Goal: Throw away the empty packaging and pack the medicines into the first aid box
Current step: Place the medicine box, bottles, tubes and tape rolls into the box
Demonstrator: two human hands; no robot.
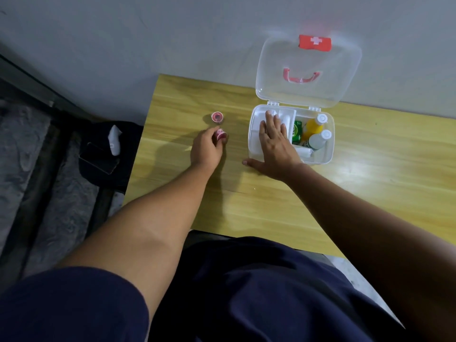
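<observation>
Two bare hands work over a yellow wooden table (271, 206). L hand (206, 150) has its fingers curled around a small red-and-white round container (220, 134), held just above the tabletop. A second small red round container (217, 117) stands on the table just beyond it, apart from the hand. R hand (276, 144) lies flat w/ fingers spread wide, palm down over the white tray (256, 119) in the left part of the first aid box (328, 149); thumb rests on the table at the box's front left corner. Box lid (308, 70) stands open against the wall, red handle and red cross label showing. Right part of the box holds an orange bottle (313, 125), a white bottle (318, 139), a green pack (297, 132) and a white roll (304, 152). Off the table's left edge, a dark bag (106, 154) w/ a white item on it; cannot tell what it is
</observation>
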